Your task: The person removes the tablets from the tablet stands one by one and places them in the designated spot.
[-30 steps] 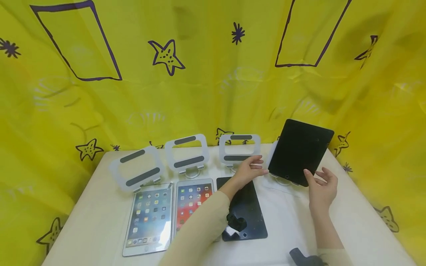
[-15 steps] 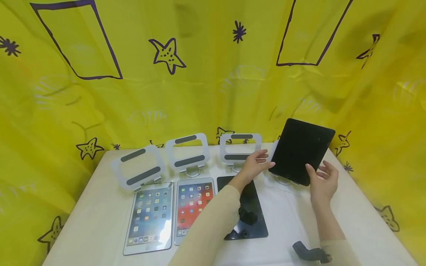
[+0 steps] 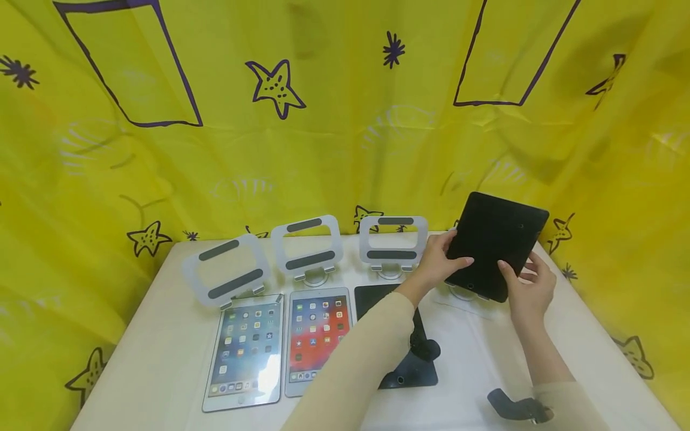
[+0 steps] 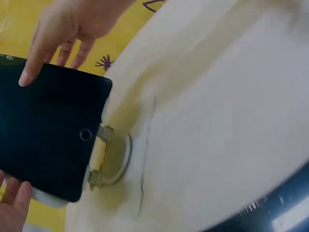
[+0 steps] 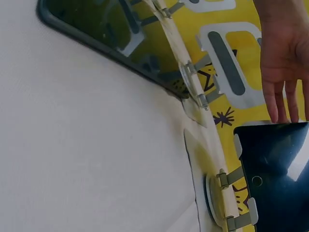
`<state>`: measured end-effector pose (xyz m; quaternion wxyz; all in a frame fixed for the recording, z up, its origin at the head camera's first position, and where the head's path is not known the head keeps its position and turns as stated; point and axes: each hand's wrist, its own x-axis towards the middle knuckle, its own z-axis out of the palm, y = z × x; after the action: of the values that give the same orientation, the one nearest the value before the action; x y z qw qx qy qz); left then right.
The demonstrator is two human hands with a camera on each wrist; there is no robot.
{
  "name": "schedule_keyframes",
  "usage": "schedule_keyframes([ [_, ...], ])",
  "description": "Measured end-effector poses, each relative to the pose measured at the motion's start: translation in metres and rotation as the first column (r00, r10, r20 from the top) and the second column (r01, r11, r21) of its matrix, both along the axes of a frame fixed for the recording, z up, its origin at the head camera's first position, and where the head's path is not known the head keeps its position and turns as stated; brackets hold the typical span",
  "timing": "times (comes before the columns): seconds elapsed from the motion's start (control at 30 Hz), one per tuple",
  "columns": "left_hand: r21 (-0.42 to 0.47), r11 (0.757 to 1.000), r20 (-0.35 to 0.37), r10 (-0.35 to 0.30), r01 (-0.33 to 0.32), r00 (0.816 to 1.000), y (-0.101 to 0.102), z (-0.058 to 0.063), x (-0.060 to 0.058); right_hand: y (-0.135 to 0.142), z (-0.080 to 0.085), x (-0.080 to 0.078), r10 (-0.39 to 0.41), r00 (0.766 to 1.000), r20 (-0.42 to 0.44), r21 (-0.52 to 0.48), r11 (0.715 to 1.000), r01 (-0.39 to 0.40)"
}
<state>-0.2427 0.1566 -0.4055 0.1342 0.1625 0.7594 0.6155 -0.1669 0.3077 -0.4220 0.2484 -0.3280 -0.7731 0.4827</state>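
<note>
A black tablet (image 3: 498,245) stands tilted on the rightmost stand, its round home button near the lower edge. My right hand (image 3: 530,293) pinches its right edge, thumb on the screen and fingers behind. On the opposite edge is my left hand (image 3: 438,260), thumb over the front and fingers at the side. In the left wrist view the right hand (image 4: 72,24) holds one edge of the tablet (image 4: 43,125), while the left hand's fingertips (image 4: 21,193) meet the other. Clips of the stand (image 5: 252,210) grip the tablet's lower edge in the right wrist view.
Left of it are three pale stands with grey pads: a near-left stand (image 3: 226,269), a second stand (image 3: 307,248) and a third stand (image 3: 393,242). Before them lie two lit white tablets (image 3: 245,353) (image 3: 318,335) and another black tablet (image 3: 412,374). A yellow curtain (image 3: 334,149) hangs behind.
My left hand has moved right, from beside the tablet to its left edge, thumb now over the screen. The right hand stays on the right edge. The view shifts slightly.
</note>
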Motion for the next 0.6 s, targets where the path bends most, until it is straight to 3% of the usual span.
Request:
schedule_keyframes([
  [0.13, -0.050, 0.998, -0.003, 0.041, -0.041, 0.999, 0.005, 0.005, 0.002, 0.000, -0.001, 0.001, 0.010, 1.000, -0.019, 0.010, 1.000, -0.010],
  [0.27, -0.090, 0.995, -0.039, 0.034, -0.038, 0.999, 0.006, 0.003, 0.002, 0.001, -0.002, 0.003, 0.025, 0.998, -0.060, 0.026, 0.999, -0.024],
  [0.47, 0.005, 0.999, -0.051, 0.049, -0.049, 0.997, 0.003, -0.002, 0.001, 0.003, -0.003, 0.006, 0.059, 0.987, -0.147, 0.044, 0.998, -0.053],
  [0.6, 0.031, 0.996, -0.098, 0.086, -0.083, 0.991, 0.004, -0.005, 0.000, 0.010, -0.007, 0.008, 0.087, 0.978, -0.190, 0.086, 0.994, -0.071],
])
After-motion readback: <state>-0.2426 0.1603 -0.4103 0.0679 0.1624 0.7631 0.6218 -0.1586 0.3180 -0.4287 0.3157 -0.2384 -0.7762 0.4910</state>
